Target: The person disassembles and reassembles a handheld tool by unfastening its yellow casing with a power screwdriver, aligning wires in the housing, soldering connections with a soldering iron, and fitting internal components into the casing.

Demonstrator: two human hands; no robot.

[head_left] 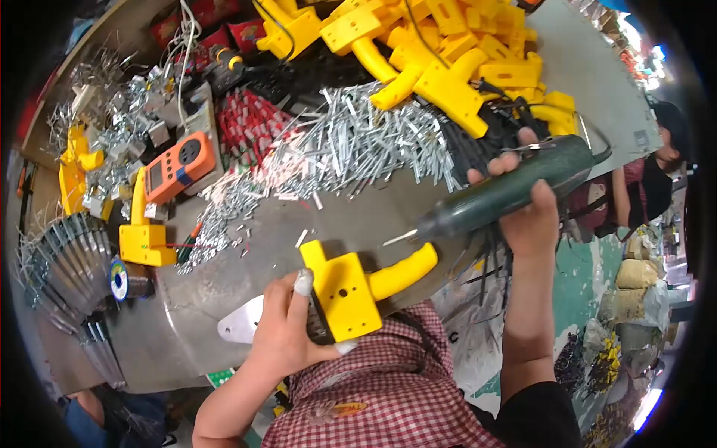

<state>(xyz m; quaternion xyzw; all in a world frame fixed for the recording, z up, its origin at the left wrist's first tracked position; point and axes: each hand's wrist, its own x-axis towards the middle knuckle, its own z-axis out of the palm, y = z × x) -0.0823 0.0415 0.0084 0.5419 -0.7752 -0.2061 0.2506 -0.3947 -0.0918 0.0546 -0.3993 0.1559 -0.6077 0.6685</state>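
Observation:
My left hand (287,317) is closed around a yellow plastic tool housing (347,295) with a curved handle, held just over the table's near edge. Two of its fingertips have white coverings. A pale flat plate with holes (240,321) juts out on the far side of this hand; whether it joins the housing is hidden. My right hand (526,209) grips a dark green electric screwdriver (515,183). Its thin bit (400,237) points left, above the housing and apart from it.
Yellow housings (455,67) are heaped at the back, behind piled metal strips (358,138) and small screws (216,224). An orange meter (179,168), a solder spool (127,280) and fanned metal blades (67,257) lie left. Another person (661,175) is at the right.

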